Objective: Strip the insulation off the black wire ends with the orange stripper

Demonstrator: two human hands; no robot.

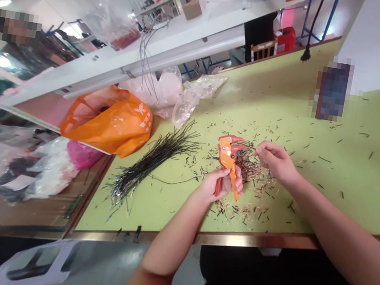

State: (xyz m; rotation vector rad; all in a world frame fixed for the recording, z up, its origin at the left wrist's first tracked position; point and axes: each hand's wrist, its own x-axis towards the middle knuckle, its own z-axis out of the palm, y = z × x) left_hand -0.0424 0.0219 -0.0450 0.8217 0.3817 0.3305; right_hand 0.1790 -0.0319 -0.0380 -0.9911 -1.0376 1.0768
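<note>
My left hand (215, 183) is wrapped round the handles of an orange and red wire stripper (226, 154), whose head points away from me over the table. With finger and thumb together, my right hand (277, 161) pinches a thin black wire (249, 146) that reaches toward the stripper's jaws. Whether the jaws grip the wire is too small to tell. Beneath and beside the tool lies a heap of copper-coloured strands and scraps (251, 168). To the left, a bundle of black wires (158, 156) rests on the table, with bluish tips at its near end.
An orange plastic bag (116, 123) and clear plastic bags (197, 96) lie beyond the bundle. Short black offcuts (324, 159) are strewn over the green table (367, 191). A white box-like object (377, 42) stands at far right. Another person (21, 41) is at far left.
</note>
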